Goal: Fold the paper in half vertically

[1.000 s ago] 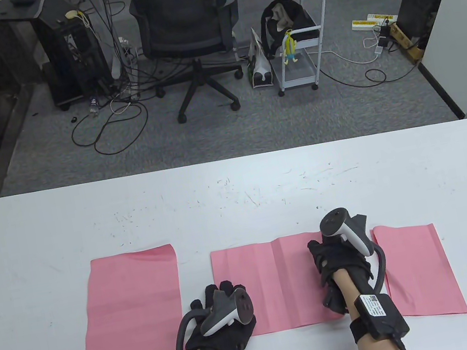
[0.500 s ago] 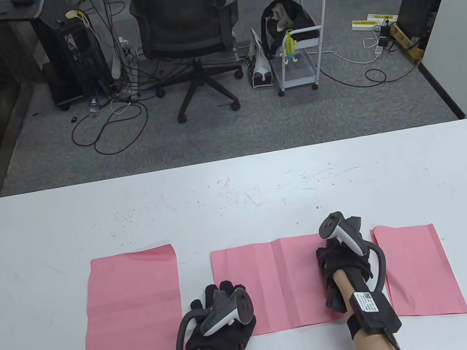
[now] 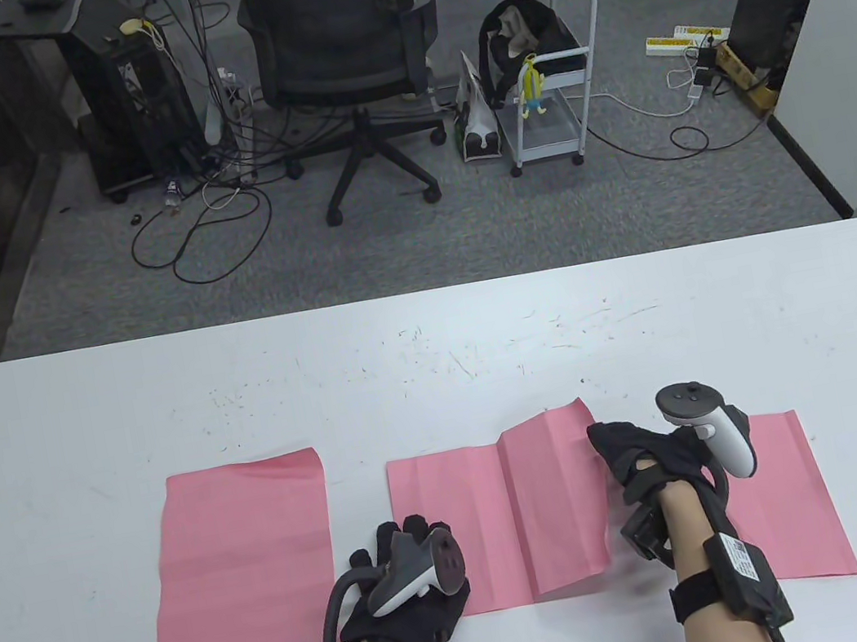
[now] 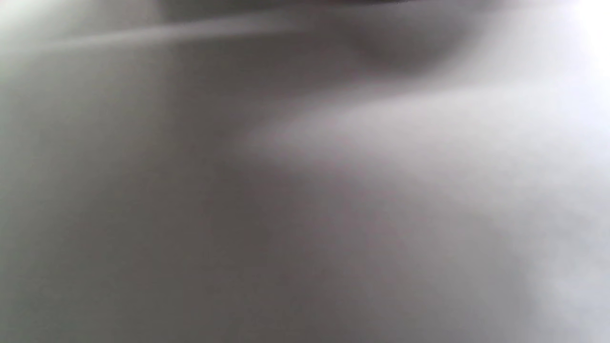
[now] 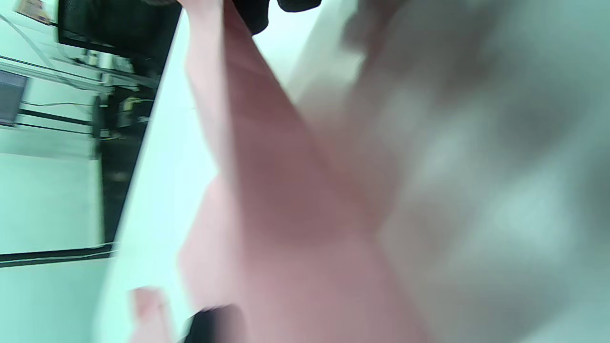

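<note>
Three pink sheets lie in a row on the white table [image 3: 434, 353]. The middle pink paper [image 3: 462, 514] has a vertical crease. Its right half [image 3: 559, 497] stands lifted off the table. My right hand [image 3: 606, 445] pinches that half by its right edge and holds it up. In the right wrist view the blurred pink paper [image 5: 267, 190] runs up to my gloved fingers [image 5: 259, 14] at the top edge. My left hand [image 3: 402, 545] rests flat on the paper's near left corner. The left wrist view is a grey blur.
A second pink sheet [image 3: 242, 577] lies at the left. A third pink sheet [image 3: 783, 499] lies at the right, partly under my right forearm. The table's far edge borders an office floor with a chair [image 3: 346, 62] and a white cart [image 3: 552, 84].
My right hand has swung off the middle paper to its right edge and raised the right half off the table. The left hand has not moved.
</note>
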